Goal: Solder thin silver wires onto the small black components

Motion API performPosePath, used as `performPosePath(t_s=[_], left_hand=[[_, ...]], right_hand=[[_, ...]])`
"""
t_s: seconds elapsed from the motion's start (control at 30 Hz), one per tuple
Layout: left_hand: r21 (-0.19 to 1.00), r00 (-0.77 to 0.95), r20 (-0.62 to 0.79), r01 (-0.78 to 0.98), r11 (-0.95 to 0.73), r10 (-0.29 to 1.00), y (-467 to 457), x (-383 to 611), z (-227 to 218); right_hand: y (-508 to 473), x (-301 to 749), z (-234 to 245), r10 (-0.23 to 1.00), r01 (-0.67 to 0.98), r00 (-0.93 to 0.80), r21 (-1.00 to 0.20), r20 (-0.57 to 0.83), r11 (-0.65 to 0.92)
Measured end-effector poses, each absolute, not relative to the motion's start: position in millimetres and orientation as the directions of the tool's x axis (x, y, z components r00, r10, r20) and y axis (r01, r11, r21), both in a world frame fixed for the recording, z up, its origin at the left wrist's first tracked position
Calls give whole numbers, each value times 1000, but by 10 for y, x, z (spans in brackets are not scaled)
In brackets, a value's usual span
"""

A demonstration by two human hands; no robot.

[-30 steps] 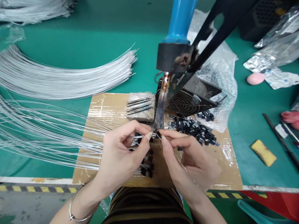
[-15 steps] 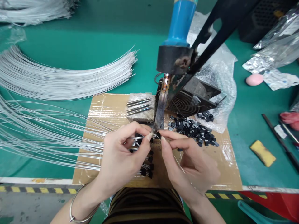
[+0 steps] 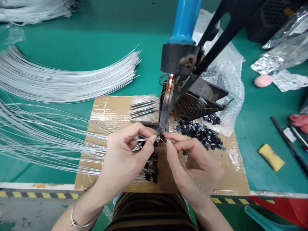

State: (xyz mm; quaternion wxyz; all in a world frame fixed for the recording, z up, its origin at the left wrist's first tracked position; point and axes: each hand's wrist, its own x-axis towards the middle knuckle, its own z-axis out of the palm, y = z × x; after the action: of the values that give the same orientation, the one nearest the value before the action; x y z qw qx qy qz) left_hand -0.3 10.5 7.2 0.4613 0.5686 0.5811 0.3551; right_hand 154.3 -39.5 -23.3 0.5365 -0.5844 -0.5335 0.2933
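My left hand [image 3: 125, 157] pinches a thin white wire [image 3: 55, 141] with a small black component at its end, held right at the tip of the soldering iron [image 3: 166, 112]. That iron has a blue handle and hangs fixed in a black clamp. My right hand [image 3: 192, 160] pinches a fine strand of solder wire [image 3: 186, 166] against the same tip. Both hands rest over a taped cardboard pad [image 3: 110, 112]. Finished wires with black components [image 3: 150, 171] lie under my left hand.
A pile of small black components [image 3: 199, 133] lies right of the iron tip. Behind it stand a small black fan [image 3: 194, 102] and a plastic bag [image 3: 228, 73]. Bundles of white wires [image 3: 60, 80] fan across the green bench at left. A yellow sponge [image 3: 270, 157] lies at right.
Nothing has visibly shifted; both hands stay pinched at the iron tip, with only a slight wobble of the view.
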Motion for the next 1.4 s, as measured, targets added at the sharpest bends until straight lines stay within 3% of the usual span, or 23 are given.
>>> performPosePath(t_s=[0.47,0.6,0.67,0.77,0.87,0.97,1.03,1.13,1.2,1.27,1.37,1.4], left_hand=[[939,83,-130,330,96,988,108,9,85],[914,107,-84,404,34,991,76,-34,69],[861,134,-2,504,-67,991,47,-88,48],[681,262,272,628,-377,926,3,-217,-20],[498,382,456,639,-587,803,-37,-372,-125],[561,324,401,652,-509,857,-88,-497,-233],[621,288,317,657,-428,903,-131,-549,-283],[711,216,229,629,-314,949,-152,-607,-293],[742,130,256,609,-281,958,-75,-662,-251],[691,39,344,665,-282,938,120,-744,-193],[415,70,396,876,-246,916,613,-900,-154],[379,80,390,894,-240,917,804,-949,-169]], right_hand=[[-384,1541,-227,941,300,254,-943,225,145],[-384,1547,-241,944,264,255,-954,209,140],[-384,1586,-247,929,249,313,-961,196,120],[-395,1730,-261,861,205,487,-977,150,54],[-435,1978,-305,805,31,590,-998,60,52],[-512,2252,-392,802,-114,598,-989,6,92],[-575,2389,-460,817,-145,574,-989,-55,35],[-660,2476,-554,814,-102,575,-994,-86,-34],[-694,2469,-610,797,-36,602,-998,-56,-43],[-708,2442,-659,776,6,631,-999,-25,-37],[-702,2413,-713,749,25,662,-1000,8,-11],[-696,2410,-724,747,25,665,-1000,13,-5]])
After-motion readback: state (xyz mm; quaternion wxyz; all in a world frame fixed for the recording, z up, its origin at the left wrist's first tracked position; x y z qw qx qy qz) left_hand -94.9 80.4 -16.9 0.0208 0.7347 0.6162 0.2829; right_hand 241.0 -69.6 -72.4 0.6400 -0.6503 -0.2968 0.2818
